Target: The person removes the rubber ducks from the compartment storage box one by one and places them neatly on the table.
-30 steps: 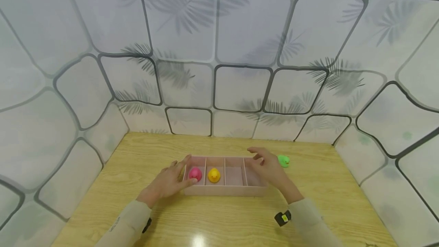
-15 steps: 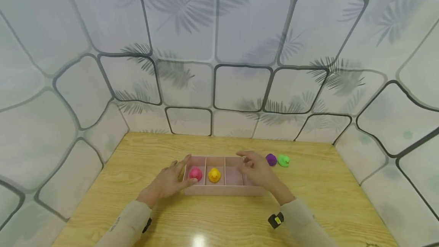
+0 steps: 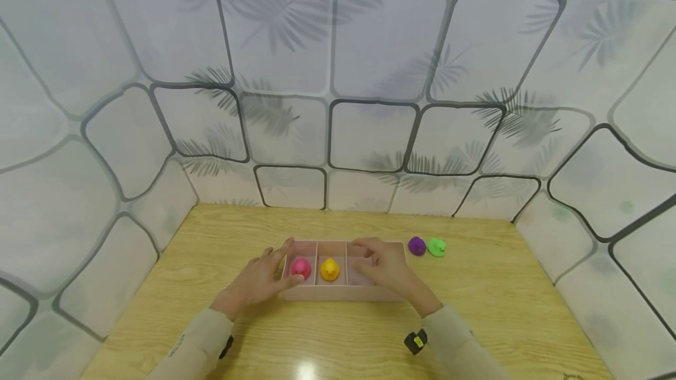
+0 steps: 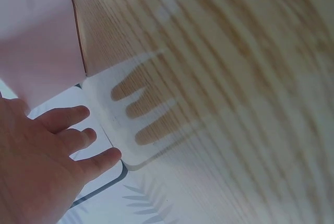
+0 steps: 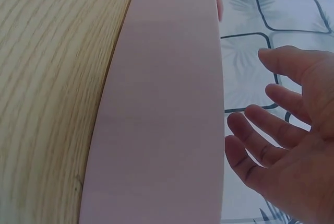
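A long pink divided box lies on the table. A pink rubber duck sits in its leftmost compartment, and a yellow rubber duck in the one beside it. My left hand rests at the box's left end, thumb over the front near the pink duck, fingers toward the back corner. Its fingers look extended in the left wrist view. Over the right-hand compartments hovers my right hand, partly hiding them. In the right wrist view, its loosely bent fingers have nothing between them.
A purple rubber duck and a green rubber duck stand side by side behind the box's right end. The wooden table meets patterned walls at the back and both sides.
My right hand has moved left across the box from its right end, uncovering the purple duck. The left hand and the ducks in the box stay where they were.
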`<state>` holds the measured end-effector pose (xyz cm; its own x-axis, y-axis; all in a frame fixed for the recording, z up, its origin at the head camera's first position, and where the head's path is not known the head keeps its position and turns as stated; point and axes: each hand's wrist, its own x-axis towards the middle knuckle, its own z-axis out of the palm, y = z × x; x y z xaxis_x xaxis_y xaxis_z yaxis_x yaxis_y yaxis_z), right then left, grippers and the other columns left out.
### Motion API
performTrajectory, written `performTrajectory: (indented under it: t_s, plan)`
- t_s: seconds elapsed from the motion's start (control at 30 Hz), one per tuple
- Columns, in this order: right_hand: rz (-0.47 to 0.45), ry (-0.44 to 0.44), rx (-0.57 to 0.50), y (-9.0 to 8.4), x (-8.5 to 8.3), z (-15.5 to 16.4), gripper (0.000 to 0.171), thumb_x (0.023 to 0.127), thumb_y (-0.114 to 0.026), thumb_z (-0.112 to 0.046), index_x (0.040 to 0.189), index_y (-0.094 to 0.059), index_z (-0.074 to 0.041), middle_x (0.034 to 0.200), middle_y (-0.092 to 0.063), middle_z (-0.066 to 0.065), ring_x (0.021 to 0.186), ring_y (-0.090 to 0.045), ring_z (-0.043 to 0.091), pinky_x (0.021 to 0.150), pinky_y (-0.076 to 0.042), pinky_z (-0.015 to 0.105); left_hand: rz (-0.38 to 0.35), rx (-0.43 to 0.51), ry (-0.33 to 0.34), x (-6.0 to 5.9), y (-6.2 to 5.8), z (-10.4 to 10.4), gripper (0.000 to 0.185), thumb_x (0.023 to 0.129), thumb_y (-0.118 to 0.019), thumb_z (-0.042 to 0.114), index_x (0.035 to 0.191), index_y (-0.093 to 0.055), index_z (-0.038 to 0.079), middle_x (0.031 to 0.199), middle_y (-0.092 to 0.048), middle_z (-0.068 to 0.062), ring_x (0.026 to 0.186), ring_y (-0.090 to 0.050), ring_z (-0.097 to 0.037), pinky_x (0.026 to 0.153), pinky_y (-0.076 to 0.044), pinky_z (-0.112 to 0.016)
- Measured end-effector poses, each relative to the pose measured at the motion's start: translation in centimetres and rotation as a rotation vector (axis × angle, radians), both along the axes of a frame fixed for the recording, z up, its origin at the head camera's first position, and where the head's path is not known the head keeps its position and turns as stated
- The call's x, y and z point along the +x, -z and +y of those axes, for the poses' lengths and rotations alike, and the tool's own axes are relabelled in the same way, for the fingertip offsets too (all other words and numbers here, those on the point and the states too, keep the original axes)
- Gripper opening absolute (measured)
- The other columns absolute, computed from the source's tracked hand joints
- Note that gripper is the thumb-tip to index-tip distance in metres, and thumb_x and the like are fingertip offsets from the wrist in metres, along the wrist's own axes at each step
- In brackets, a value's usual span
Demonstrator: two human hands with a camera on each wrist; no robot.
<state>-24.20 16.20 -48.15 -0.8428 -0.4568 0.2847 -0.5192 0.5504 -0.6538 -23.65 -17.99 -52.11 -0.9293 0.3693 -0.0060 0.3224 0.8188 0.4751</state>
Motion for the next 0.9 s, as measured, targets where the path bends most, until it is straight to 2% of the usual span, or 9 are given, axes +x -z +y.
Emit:
performTrajectory:
  t_s: [0.1, 0.2, 0.43, 0.67, 0.9]
  plan:
    - [0.005, 0.003, 0.020, 0.1, 0.1, -0.3, 0.045, 0.097, -0.076, -0.023, 0.138, -0.067, -0.005, 0.123, -0.074, 0.016, 0.091, -0.068, 0.024, 0.066, -0.052, 0.022, 0.000, 0.006, -0.002, 0.0, 0.1, 0.0, 0.100, 0.097, -0.053, 0.076, 0.171, -0.014, 0.021, 0.166, -0.043, -0.016, 0.152, -0.032, -0.058, 0.117, -0.032, -0.075]
    - [-0.008, 0.008, 0.035, -0.1, 0.3, -0.7, 0.047, 0.096, -0.076, -0.023, 0.138, -0.067, -0.005, 0.127, -0.074, 0.015, 0.099, -0.070, 0.027, 0.071, -0.054, 0.025, 0.001, 0.008, -0.006, 0.0, 0.1, -0.1, 0.100, 0.097, -0.053, 0.076, 0.171, -0.015, 0.021, 0.165, -0.044, -0.016, 0.152, -0.033, -0.058, 0.117, -0.033, -0.075]
    - [-0.099, 0.010, 0.047, -0.1, 0.4, -1.3, 0.048, 0.097, -0.077, -0.020, 0.142, -0.065, -0.009, 0.133, -0.072, 0.012, 0.108, -0.070, 0.030, 0.080, -0.059, 0.032, 0.001, 0.005, -0.007, 0.0, 0.2, -0.1, 0.099, 0.097, -0.053, 0.075, 0.171, -0.015, 0.022, 0.164, -0.046, -0.016, 0.151, -0.034, -0.058, 0.116, -0.034, -0.075]
    - [-0.161, -0.031, 0.044, 0.2, 0.3, -2.0, 0.050, 0.098, -0.075, -0.020, 0.145, -0.062, -0.007, 0.146, -0.064, 0.016, 0.114, -0.069, 0.033, 0.090, -0.061, 0.047, 0.003, 0.006, -0.007, 0.0, 0.2, 0.0, 0.099, 0.097, -0.053, 0.075, 0.171, -0.014, 0.022, 0.164, -0.046, -0.017, 0.152, -0.033, -0.058, 0.117, -0.033, -0.075]
    - [-0.180, -0.077, 0.056, 0.3, 0.1, -2.5, 0.051, 0.098, -0.076, -0.017, 0.147, -0.062, -0.017, 0.150, -0.062, 0.010, 0.115, -0.071, 0.032, 0.093, -0.061, 0.048, 0.009, 0.008, -0.010, 0.0, 0.2, 0.0, 0.099, 0.097, -0.054, 0.075, 0.171, -0.014, 0.024, 0.159, -0.052, -0.019, 0.152, -0.035, -0.056, 0.117, -0.034, -0.074]
